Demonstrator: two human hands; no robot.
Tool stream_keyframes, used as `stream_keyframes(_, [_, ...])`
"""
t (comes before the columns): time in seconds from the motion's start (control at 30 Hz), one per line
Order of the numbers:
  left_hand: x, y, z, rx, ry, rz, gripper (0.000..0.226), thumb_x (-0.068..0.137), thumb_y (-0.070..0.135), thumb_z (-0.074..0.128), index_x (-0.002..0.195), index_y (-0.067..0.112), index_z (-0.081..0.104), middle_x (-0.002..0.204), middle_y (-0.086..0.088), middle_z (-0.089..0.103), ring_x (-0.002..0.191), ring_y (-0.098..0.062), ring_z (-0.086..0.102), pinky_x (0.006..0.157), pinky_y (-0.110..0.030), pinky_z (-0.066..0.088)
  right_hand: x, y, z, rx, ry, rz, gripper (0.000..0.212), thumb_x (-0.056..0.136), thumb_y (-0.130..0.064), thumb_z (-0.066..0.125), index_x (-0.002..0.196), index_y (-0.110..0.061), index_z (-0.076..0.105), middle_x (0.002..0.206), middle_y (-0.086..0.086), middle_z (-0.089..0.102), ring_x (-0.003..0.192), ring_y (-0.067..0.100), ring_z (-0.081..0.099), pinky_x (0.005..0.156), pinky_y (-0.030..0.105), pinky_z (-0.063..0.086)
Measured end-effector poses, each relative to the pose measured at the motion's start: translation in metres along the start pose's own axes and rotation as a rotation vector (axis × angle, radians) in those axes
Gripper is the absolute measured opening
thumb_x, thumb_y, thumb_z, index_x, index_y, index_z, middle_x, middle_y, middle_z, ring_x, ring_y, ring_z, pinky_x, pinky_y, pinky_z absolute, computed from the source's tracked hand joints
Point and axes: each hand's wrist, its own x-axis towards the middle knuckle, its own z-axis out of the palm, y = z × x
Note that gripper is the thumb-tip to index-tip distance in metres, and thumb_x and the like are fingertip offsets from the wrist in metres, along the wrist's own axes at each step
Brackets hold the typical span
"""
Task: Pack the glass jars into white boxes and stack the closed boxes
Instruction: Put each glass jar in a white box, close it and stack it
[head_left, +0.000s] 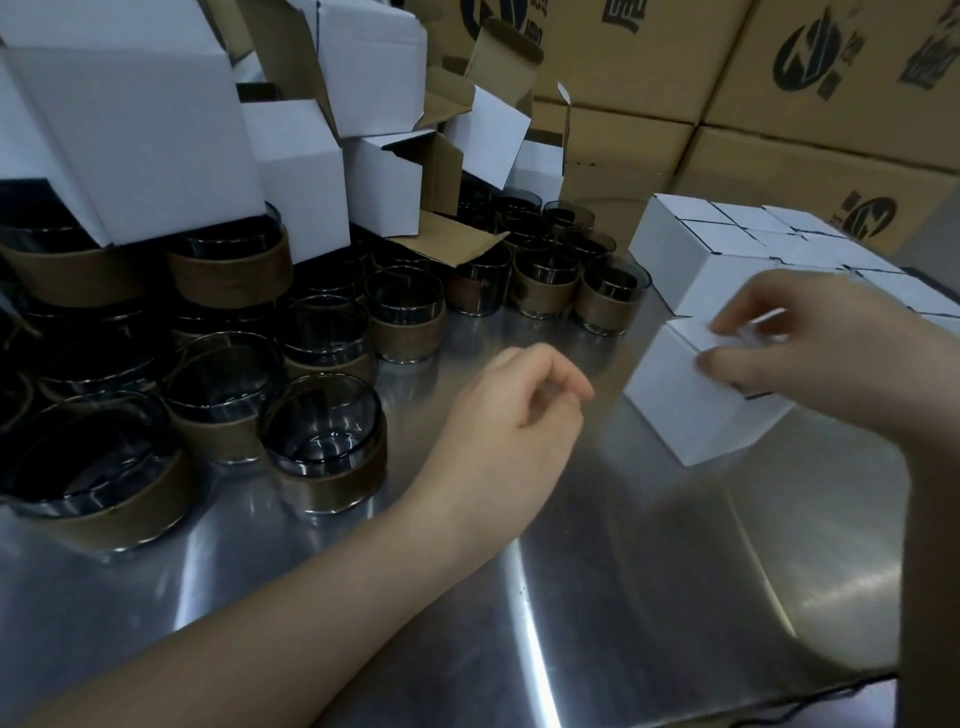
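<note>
Right hand (810, 343) pinches top edge of a white box (691, 415) on the steel table (571, 571), just in front of the closed boxes (675, 239). Left hand (524, 410) hovers nearby, fingers loosely curled, holding nothing. Glass jars (322, 441) crowd table's left side w/ open boxes (140, 130) piled on & behind them.

Steel table (597, 571), stacked brown cartons (649, 67).
</note>
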Motion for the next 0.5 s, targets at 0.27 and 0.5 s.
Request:
stream_keyframes(0.27, [-0.001, 0.001, -0.001, 0.081, -0.047, -0.006, 0.019, 0.090, 0.008, 0.055, 0.083, 0.022, 0.066, 0.094, 0.000, 0.061, 0.080, -0.013, 0.058, 0.074, -0.027, 0.048, 0.045, 0.061, -0.011, -0.020, 0.124, 0.279, 0.011, 0.080, -0.027, 0.074, 0.081, -0.024, 0.064, 0.102, 0.008, 0.067, 0.106, 0.036, 0.059, 0.102, 0.052, 0.042])
stream_keyframes(0.5, [-0.001, -0.002, -0.001, 0.113, -0.074, 0.014, 0.018, 0.090, 0.009, 0.055, 0.084, 0.022, 0.066, 0.092, 0.000, 0.059, 0.077, -0.013, 0.054, 0.068, -0.022, 0.045, 0.074, 0.084, -0.004, -0.101, 0.247, 0.345, 0.010, 0.089, -0.022, 0.062, 0.095, -0.020, 0.070, 0.118, 0.016, 0.065, 0.117, 0.041, 0.053, 0.108, 0.058, 0.034])
